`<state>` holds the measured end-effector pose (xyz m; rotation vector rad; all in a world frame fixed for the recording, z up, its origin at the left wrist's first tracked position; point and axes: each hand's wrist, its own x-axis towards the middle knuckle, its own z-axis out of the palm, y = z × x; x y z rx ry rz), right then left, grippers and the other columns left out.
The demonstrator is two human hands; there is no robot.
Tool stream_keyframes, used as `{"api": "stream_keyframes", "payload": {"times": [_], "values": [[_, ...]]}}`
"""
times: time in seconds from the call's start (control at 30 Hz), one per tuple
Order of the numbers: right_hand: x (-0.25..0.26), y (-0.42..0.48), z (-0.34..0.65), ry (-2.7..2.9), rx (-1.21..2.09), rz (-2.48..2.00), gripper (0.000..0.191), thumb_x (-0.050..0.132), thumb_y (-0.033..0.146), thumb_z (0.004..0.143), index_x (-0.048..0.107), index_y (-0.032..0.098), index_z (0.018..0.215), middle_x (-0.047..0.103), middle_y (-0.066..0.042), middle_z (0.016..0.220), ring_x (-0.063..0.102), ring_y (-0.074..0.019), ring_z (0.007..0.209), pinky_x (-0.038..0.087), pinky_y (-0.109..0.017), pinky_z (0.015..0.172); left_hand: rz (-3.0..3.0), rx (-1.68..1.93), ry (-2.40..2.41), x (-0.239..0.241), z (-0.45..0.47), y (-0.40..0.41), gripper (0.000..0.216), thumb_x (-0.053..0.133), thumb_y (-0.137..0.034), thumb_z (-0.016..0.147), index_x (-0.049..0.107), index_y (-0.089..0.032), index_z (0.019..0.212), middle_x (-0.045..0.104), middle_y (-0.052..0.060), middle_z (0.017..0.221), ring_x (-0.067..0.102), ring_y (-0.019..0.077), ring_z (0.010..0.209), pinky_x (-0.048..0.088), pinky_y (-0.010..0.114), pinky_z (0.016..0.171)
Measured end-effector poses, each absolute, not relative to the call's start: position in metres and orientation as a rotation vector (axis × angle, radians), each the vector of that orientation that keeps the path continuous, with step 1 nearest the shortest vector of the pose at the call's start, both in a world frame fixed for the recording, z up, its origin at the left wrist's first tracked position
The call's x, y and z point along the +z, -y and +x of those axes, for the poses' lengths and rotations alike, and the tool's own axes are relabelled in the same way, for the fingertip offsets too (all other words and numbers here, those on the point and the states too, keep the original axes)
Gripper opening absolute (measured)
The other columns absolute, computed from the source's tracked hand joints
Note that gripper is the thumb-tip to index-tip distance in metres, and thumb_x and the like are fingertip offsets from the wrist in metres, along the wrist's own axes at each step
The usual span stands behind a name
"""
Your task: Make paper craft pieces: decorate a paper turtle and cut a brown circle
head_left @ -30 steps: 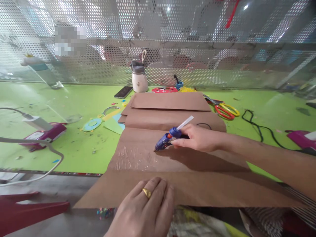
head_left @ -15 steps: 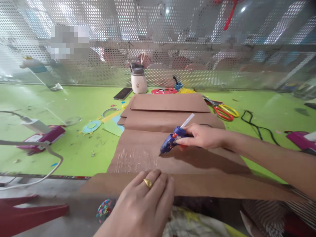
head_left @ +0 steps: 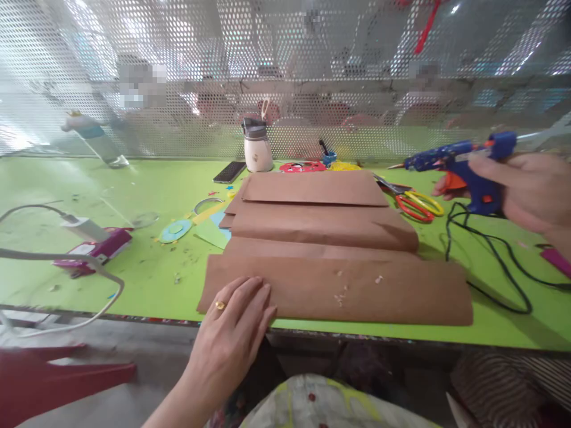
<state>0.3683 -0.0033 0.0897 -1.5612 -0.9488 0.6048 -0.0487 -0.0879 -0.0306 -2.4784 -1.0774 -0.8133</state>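
Brown kraft paper (head_left: pixel 321 223) lies on the green table, its near edge folded over into a flap (head_left: pixel 357 291). My left hand (head_left: pixel 238 315), with a gold ring, rests flat on the left part of this flap, fingers stretched out. A few whitish flecks lie on the flap's right half. At the right, raised above the table, my right hand (head_left: pixel 530 184) is wrapped round a blue glue gun (head_left: pixel 479 178). The gun's nozzle points left, and a finger is by its orange trigger. A black cord (head_left: pixel 504 252) lies on the table below the gun.
Scissors with red and yellow handles (head_left: pixel 422 205) lie right of the paper. Behind it stand a white bottle (head_left: pixel 257 151) and a black phone (head_left: pixel 229 172). Paper cut-outs (head_left: pixel 176 230) and a purple power strip (head_left: pixel 107 246) are at left. A perforated metal screen (head_left: pixel 285 77) rises behind.
The near edge of the paper has been folded over, covering the glue strands. My right hand has lifted the glue gun away to the right. My left hand now lies on the flap.
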Motion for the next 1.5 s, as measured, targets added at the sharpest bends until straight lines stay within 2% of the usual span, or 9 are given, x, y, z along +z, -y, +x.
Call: {"api": "stream_keyframes", "payload": {"times": [0.13, 0.3, 0.4, 0.5, 0.67, 0.87, 1.17, 1.43, 1.5], "values": [[0.097, 0.019, 0.362, 0.956, 0.336, -1.92, 0.059, 0.061, 0.02, 0.096, 0.058, 0.012, 0.038, 0.076, -0.011, 0.069, 0.068, -0.0155, 0.071, 0.04, -0.042, 0.058, -2.53, -0.595, 1.148, -0.04, -0.06, 0.09, 0.053, 0.058, -0.035, 0.097, 0.048, -0.005, 0.14, 0.055, 0.024, 0.142, 0.046, 0.0376, 0.138, 0.049, 0.054, 0.106], [0.099, 0.033, 0.365, 1.059, 0.135, -2.067, 0.06, 0.061, 0.046, 0.094, 0.062, 0.018, 0.042, 0.056, -0.005, 0.039, 0.05, -0.0106, 0.043, 0.035, -0.04, 0.049, -2.585, -0.406, 1.147, -0.041, -0.064, 0.092, 0.081, 0.056, -0.063, 0.09, 0.041, -0.01, 0.15, 0.046, 0.025, 0.152, 0.039, 0.042, 0.143, 0.045, 0.06, 0.108], [0.085, 0.042, 0.374, 1.153, 0.357, -2.01, 0.055, 0.062, 0.047, 0.092, 0.065, 0.02, 0.044, 0.065, -0.009, 0.053, 0.06, -0.0174, 0.057, 0.043, -0.041, 0.057, -2.573, -0.384, 1.116, -0.04, -0.065, 0.093, 0.078, 0.058, -0.063, 0.09, 0.043, -0.015, 0.15, 0.041, 0.023, 0.156, 0.036, 0.0424, 0.145, 0.044, 0.06, 0.108], [0.062, 0.052, 0.38, 1.354, 0.385, -1.965, 0.034, 0.068, 0.053, 0.082, 0.078, 0.022, 0.07, 0.074, -0.009, 0.077, 0.063, -0.0229, 0.075, 0.047, -0.04, 0.069, -2.585, -0.386, 1.077, -0.039, -0.066, 0.095, 0.078, 0.058, -0.06, 0.091, 0.04, -0.015, 0.152, 0.041, 0.019, 0.158, 0.033, 0.0396, 0.148, 0.04, 0.058, 0.113], [0.04, 0.067, 0.379, 1.511, 0.176, -2.107, 0.047, 0.058, 0.06, 0.076, 0.08, 0.021, 0.088, 0.067, -0.008, 0.067, 0.054, -0.0242, 0.063, 0.044, -0.041, 0.065, -2.618, -0.404, 1.026, -0.042, -0.068, 0.096, 0.075, 0.058, -0.057, 0.092, 0.041, -0.014, 0.151, 0.045, 0.017, 0.156, 0.036, 0.0373, 0.146, 0.036, 0.055, 0.116], [0.041, 0.081, 0.376, 1.401, 0.193, -1.953, 0.034, 0.059, 0.047, 0.082, 0.08, 0.021, 0.089, 0.078, -0.013, 0.094, 0.062, -0.0254, 0.071, 0.047, -0.036, 0.058, -2.633, -0.373, 1.006, -0.046, -0.069, 0.095, 0.075, 0.056, -0.059, 0.092, 0.043, -0.014, 0.151, 0.046, 0.018, 0.155, 0.04, 0.0384, 0.144, 0.038, 0.055, 0.113], [0.037, 0.093, 0.374, 1.387, 0.209, -1.911, 0.032, 0.059, 0.044, 0.085, 0.08, 0.02, 0.089, 0.079, -0.012, 0.096, 0.068, -0.0274, 0.081, 0.051, -0.036, 0.065, -2.626, -0.3, 1.02, -0.037, -0.067, 0.098, 0.076, 0.053, -0.061, 0.093, 0.042, -0.012, 0.15, 0.045, 0.018, 0.155, 0.04, 0.0386, 0.144, 0.042, 0.057, 0.11], [0.041, 0.056, 0.366, 1.757, -0.151, -1.794, 0.041, 0.052, 0.045, 0.096, 0.076, 0.012, 0.091, 0.075, -0.012, 0.078, 0.069, -0.0252, 0.068, 0.052, -0.033, 0.06, -2.506, -0.548, 0.976, -0.024, -0.057, 0.079, 0.066, 0.049, -0.059, 0.095, 0.052, -0.011, 0.141, 0.051, 0.019, 0.151, 0.046, 0.0379, 0.14, 0.05, 0.056, 0.105], [0.033, 0.029, 0.366, 1.838, -0.289, -1.749, 0.037, 0.052, 0.04, 0.098, 0.072, 0.01, 0.109, 0.075, -0.015, 0.096, 0.07, -0.0268, 0.082, 0.055, -0.036, 0.072, -2.49, -0.542, 0.984, -0.028, -0.053, 0.068, 0.063, 0.047, -0.058, 0.096, 0.054, -0.013, 0.14, 0.053, 0.018, 0.149, 0.049, 0.0386, 0.138, 0.054, 0.055, 0.1]]}}
